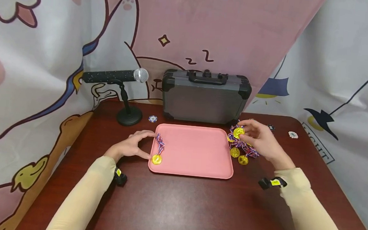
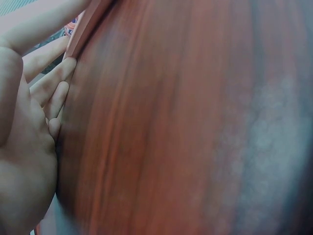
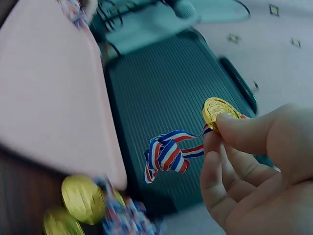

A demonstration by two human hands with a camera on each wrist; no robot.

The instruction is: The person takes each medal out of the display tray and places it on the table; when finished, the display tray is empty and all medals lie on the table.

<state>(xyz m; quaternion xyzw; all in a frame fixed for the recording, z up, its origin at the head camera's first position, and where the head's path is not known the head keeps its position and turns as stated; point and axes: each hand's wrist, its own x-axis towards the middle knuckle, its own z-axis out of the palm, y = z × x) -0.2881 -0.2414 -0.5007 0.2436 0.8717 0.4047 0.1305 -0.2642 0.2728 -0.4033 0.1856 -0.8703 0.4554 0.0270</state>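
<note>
While left hand (image 1: 130, 146) rests open at tray (image 1: 196, 167) edge, right grip (image 3: 254, 171) pinches medal (image 3: 218, 110) — ribbon (image 3: 166, 154) dangling, wrist-view only.

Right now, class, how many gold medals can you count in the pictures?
At least 4: one medal on the tray, one medal pinched in the right hand, and two medals on the table right of the pink tray. The ribbon pile may hide more.

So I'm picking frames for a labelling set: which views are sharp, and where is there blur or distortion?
Head view: evenly lit and sharp, wide-angle bending at the edges, soft sheen on the table. Left wrist view: table fills the frame, blurred, left hand too close to focus. Right wrist view: right hand and its medal fairly sharp, the pile of medals and tray soft.
</note>
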